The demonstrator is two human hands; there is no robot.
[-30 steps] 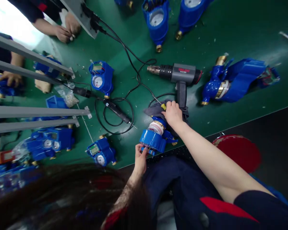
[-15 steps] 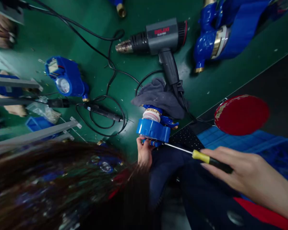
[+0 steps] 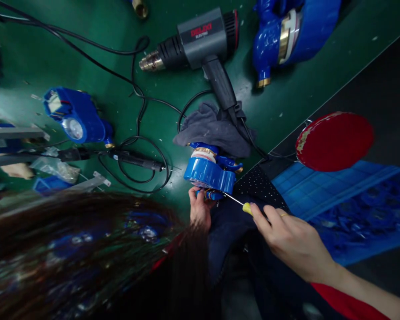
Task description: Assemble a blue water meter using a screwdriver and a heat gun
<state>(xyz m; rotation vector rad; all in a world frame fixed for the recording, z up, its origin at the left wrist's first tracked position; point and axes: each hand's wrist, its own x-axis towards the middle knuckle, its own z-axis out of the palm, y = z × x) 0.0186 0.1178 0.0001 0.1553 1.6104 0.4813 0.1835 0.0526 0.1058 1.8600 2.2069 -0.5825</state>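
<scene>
A blue water meter [image 3: 209, 174] lies on its side at the bench's near edge, against a grey cloth [image 3: 216, 129]. My left hand [image 3: 200, 211] is closed on the meter's underside, its fingers around a small blue part with wires. In my right hand [image 3: 291, 235] is a screwdriver [image 3: 247, 208] with a yellow and black handle, now largely covered by the fingers. The screwdriver's tip meets the lower right edge of the meter's blue housing; the exact contact point is too small to make out.
A heat gun [image 3: 203, 38] lies behind the cloth. Left of the meter rests a black electric screwdriver [image 3: 138, 160] with looped cable. Other meters [image 3: 78, 115] stand around. At right are a red stool [image 3: 335, 141] and a blue crate [image 3: 293, 189] of blue parts. Hair [image 3: 70, 258] covers the lower left.
My right hand has moved left and forward along the screwdriver, its fingers now over the yellow part of the handle. The whole view has shifted a little; my left hand keeps its hold.
</scene>
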